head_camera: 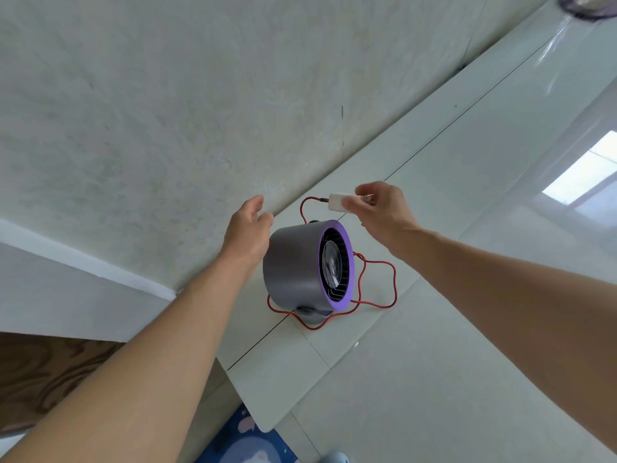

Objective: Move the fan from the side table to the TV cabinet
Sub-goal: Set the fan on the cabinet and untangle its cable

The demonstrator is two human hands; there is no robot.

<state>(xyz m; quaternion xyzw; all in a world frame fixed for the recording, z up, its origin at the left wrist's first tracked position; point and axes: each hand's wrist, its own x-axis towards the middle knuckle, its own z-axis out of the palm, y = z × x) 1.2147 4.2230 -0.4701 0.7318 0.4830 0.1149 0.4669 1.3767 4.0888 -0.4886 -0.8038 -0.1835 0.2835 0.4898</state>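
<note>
A small grey fan point(293, 269) with a purple front ring stands on the white cabinet top point(450, 182), close to the wall. Its red cable point(377, 282) loops around the base and runs up to a white plug adapter point(339, 202). My right hand point(380, 212) pinches that adapter above and behind the fan. My left hand point(248, 228) hovers just left of the fan's body, fingers apart, not clearly touching it.
A pale textured wall point(167, 111) runs along the cabinet's back edge. Wooden floor point(50, 372) and a blue patterned mat point(247, 439) lie below the cabinet's left end. A dark object point(587, 6) sits at the far top right.
</note>
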